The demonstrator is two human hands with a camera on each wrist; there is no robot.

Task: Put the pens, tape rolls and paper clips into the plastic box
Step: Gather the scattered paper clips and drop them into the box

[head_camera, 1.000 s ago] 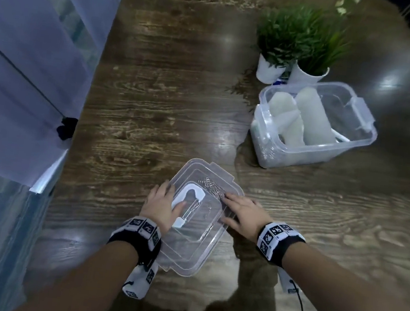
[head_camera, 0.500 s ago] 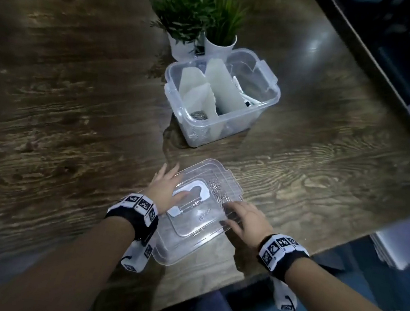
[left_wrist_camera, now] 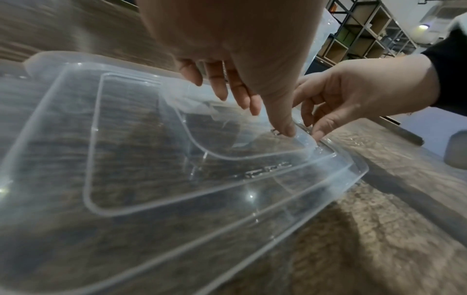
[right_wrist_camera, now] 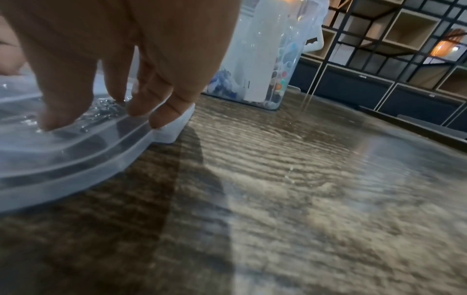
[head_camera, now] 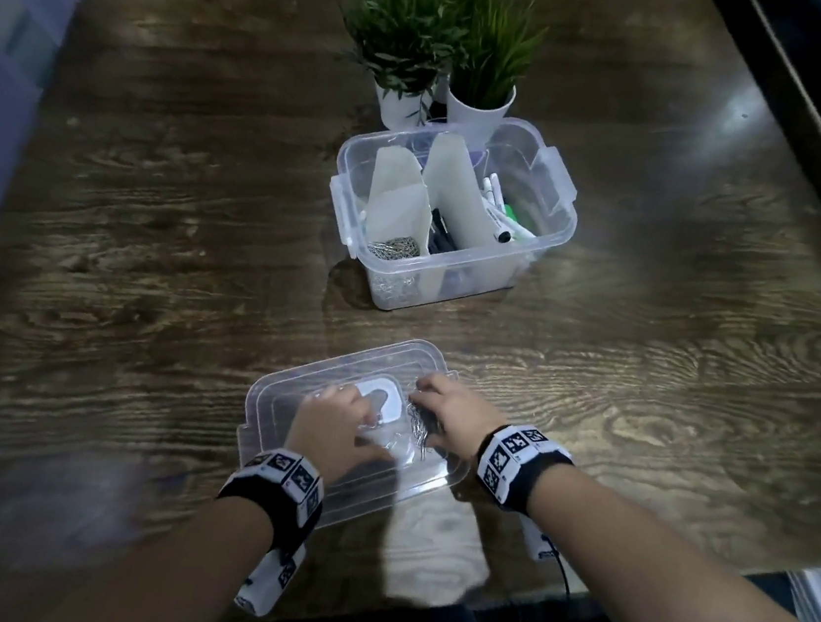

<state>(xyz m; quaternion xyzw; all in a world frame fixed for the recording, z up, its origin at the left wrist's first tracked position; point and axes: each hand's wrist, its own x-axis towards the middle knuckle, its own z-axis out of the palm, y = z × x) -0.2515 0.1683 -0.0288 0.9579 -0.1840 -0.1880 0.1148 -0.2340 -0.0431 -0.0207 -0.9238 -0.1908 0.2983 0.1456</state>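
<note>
While a small heap of paper clips (head_camera: 418,423) lies on the upturned clear lid (head_camera: 284,398) at the near edge of the wooden table (head_camera: 175,230), both hands work at it from opposite sides. The clips sit between the two hands, just under the fingertips of the right hand (head_camera: 453,411), which is the nearer one; the left hand (head_camera: 332,428) closes in from the other side, beside the lid's white handle (head_camera: 382,395). The right hand arches over the heap with fingers curled down onto the lid, thumb and fingers drawing together as if to gather clips, though whether any are actually pinched cannot be told. In the left wrist view, the left hand's thumb (left_wrist_camera: 283,119) points down and touches the lid, with its other fingers hanging fairly straight and holding nothing.

The plastic box (head_camera: 560,215) stands open farther back on the table, well apart from the lid and straight ahead of the hands. It already holds paper clips in its near left compartment, and pens (head_camera: 498,213) on the right behind cardboard dividers (head_camera: 456,197). Two potted plants (head_camera: 431,44) stand just behind it. The remaining clips likely have to be lifted forward and dropped into that near left compartment.
</note>
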